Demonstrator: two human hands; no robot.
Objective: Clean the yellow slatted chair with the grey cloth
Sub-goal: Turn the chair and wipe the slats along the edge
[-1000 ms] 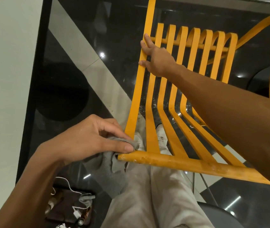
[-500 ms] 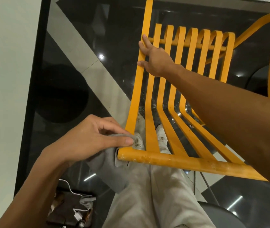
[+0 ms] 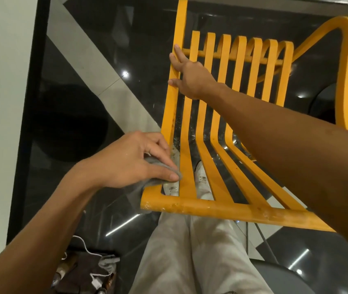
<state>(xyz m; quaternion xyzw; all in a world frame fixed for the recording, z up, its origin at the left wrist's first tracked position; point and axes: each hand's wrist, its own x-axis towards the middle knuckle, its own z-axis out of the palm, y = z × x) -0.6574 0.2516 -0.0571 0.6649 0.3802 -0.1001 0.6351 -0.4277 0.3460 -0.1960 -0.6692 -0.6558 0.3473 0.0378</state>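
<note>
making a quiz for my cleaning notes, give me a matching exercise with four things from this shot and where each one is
Things:
1. right hand
2. grey cloth
3. white shoe
4. white cable

Places:
A. in the lower left of the view
B. holding an outer slat of the yellow chair, at its far end
C. seen through the gaps between the slats
D. under the left hand, at the chair's near corner

Pairs: 1-B, 2-D, 3-C, 4-A
</note>
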